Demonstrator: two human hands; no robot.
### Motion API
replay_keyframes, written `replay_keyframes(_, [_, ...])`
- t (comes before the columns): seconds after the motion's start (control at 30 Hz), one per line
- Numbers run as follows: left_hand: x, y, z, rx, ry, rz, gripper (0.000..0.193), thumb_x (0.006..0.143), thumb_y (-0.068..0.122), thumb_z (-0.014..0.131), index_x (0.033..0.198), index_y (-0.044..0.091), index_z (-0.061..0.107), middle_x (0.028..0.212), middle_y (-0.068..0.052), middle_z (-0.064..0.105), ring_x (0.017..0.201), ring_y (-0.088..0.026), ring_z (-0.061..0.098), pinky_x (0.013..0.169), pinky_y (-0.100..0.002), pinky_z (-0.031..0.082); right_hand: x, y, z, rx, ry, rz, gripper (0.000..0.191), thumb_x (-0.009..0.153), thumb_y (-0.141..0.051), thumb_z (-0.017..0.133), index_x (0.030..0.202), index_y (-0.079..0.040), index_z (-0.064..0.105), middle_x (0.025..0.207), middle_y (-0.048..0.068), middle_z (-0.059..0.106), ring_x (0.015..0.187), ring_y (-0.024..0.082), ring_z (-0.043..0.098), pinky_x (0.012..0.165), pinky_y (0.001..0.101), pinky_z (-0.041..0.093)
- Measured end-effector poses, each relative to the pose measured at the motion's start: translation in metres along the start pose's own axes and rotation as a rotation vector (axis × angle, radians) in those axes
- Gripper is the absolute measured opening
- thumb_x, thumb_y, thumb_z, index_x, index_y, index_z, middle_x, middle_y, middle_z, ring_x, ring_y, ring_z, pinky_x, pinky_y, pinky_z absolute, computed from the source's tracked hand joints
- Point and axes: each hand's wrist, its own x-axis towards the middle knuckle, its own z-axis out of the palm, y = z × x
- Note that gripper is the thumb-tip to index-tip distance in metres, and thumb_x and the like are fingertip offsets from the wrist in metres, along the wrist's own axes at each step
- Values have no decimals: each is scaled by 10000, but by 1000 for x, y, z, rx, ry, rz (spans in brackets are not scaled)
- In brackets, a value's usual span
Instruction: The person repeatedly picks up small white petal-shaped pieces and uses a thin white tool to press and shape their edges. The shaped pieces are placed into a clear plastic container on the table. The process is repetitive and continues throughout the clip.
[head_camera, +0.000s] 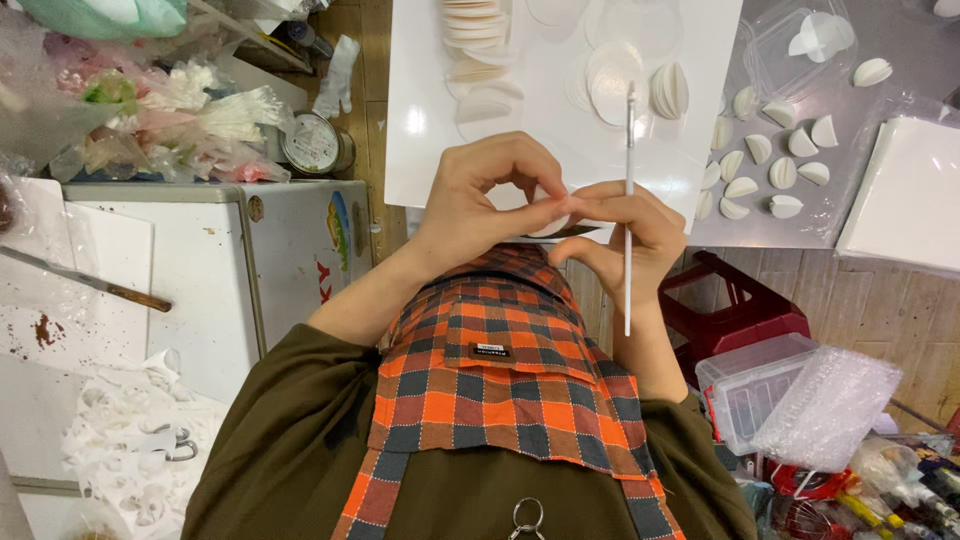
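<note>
The view is taken from above, looking down over the wearer's chest, where an orange and dark checked apron is seen over an olive top.

The left hand and the right hand are brought together in front of the near edge of a white board. A small white disc is pinched between the fingertips of both hands; only a sliver of it is visible, so its orientation cannot be told. The left hand is closed on the disc with thumb and forefinger curled into a ring.

A thin white stick is also gripped in the right hand. Its long axis is set almost straight near-to-far in the scene: one end points far, over the board, and the other end points near, toward the wearer's body, past the wrist. What tip the stick carries cannot be told.

On the white board, flat white discs are laid out, some stacked. To the right of the board, folded white pieces are scattered on a grey surface. A red stool is seen near the right forearm, with a clear plastic box just beside it. At left, a white cabinet is placed, with a round tin beyond it
</note>
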Motion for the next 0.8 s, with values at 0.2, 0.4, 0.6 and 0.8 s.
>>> replay_keyframes(0.2, [4, -4, -1, 188, 75, 2, 203, 908, 136, 880, 1041, 42, 757, 966, -20, 747, 830, -101, 687, 762, -244, 564, -4, 10, 3, 213, 55, 351, 160, 891, 40, 833, 972, 36, 695, 971, 153, 749, 847, 165, 724, 763, 266, 577])
replay_keyframes(0.4, [4, 4, -10, 150, -83, 106, 367, 857, 164, 897, 1142, 27, 711, 1062, -51, 690, 877, -132, 719, 780, -256, 603, 0, 37, -1, 741, 27, 440, 183, 876, 60, 819, 966, 25, 664, 1009, 197, 748, 820, 162, 708, 779, 290, 575])
replay_keyframes(0.6, [-1, 4, -8, 265, -65, 217, 236, 913, 63, 869, 1112, 49, 742, 1026, -42, 736, 829, -136, 733, 741, -235, 598, -10, 38, -3, 776, -74, 445, 184, 866, 48, 818, 947, 11, 657, 1030, 222, 750, 910, 206, 737, 843, 312, 596])
replay_keyframes(0.8, [1, 14, -7, 148, -127, 162, 344, 859, 87, 860, 1162, 22, 710, 1061, -81, 705, 857, -143, 737, 793, -261, 603, -13, 38, -2, 877, -10, 456, 183, 883, 57, 818, 968, 19, 661, 1040, 213, 749, 865, 182, 720, 839, 290, 571])
